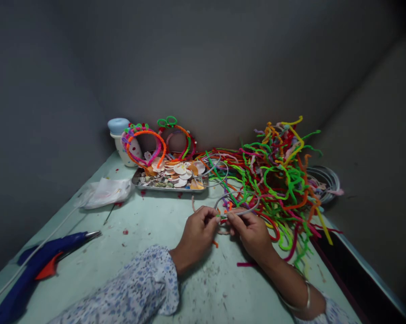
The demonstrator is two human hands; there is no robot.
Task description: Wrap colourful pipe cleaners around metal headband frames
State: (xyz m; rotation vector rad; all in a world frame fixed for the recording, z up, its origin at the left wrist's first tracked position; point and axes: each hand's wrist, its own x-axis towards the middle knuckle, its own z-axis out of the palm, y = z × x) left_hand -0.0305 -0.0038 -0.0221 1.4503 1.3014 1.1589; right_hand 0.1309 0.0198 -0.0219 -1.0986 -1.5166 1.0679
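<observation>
Close together over the table, my left hand (196, 229) and my right hand (253, 234) both pinch a thin grey headband (258, 198), its curve arching up behind my fingers. A tiny green bit shows at my left fingertips; what it belongs to is too small to tell. Below and between my hands lie short pieces of orange and pink pipe cleaner. To the right of my right hand spreads a big tangled heap of coloured pipe cleaners (290, 180), mostly green, red and orange.
A metal tray (169, 189) holds shells and small stones. Pipe-cleaner-wrapped headbands (164, 148) stand at the back, beside a white jar with a blue lid (118, 126). On the left lie a plastic bag (104, 193) and a blue glue gun (51, 252). Coiled wire (331, 180) sits far right.
</observation>
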